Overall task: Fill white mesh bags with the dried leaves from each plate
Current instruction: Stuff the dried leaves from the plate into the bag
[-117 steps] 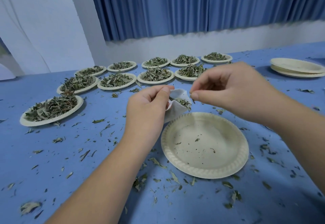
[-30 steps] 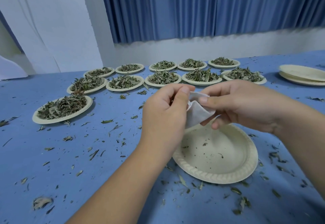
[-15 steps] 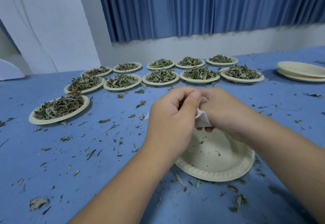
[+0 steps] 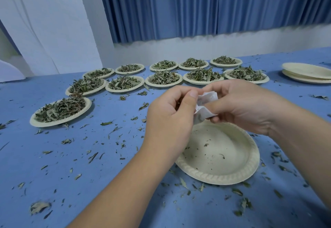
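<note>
Both hands pinch a small white mesh bag (image 4: pixel 206 105) above the far rim of an emptied paper plate (image 4: pixel 220 158). Left hand (image 4: pixel 172 118) has thumb and curled fingers on the bag's left edge; right hand (image 4: pixel 240 106) grips its right side. Leaf-filled plates (image 4: pixel 60 111) sit far left on blue table (image 4: pixel 53 165).

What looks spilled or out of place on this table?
Dried leaf fragments are spilled across the blue table instead of staying on plates, with many around the emptied front plate. Nothing else stands out.
</note>
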The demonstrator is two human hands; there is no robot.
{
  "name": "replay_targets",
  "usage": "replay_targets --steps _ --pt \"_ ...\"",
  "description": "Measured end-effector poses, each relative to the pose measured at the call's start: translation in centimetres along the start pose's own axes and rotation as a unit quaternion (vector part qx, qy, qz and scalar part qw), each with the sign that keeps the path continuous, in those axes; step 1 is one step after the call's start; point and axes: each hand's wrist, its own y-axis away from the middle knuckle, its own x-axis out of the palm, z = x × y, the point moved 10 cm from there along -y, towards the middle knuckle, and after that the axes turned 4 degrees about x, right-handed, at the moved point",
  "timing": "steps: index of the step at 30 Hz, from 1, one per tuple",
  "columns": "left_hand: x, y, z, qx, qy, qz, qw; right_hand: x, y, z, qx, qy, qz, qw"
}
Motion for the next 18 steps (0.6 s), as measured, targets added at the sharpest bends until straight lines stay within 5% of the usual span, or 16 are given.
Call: replay_targets --steps 6,12,18 --pt "1.3 0.4 0.6 -0.030 0.022 0.038 0.999 -0.5 -0.1 -0.4 -0.025 0.093 -0.089 0.991" --pt "0.7 0.2 0.8 -0.044 0.051 0.016 0.998 0.2 -0.3 -0.4 -0.018 0.021 0.003 1.000" --pt "1.5 0.5 0.7 -0.043 0.025 0.038 0.998 -0.6 -0.7 -1.1 -0.011 0.088 -0.096 0.991"
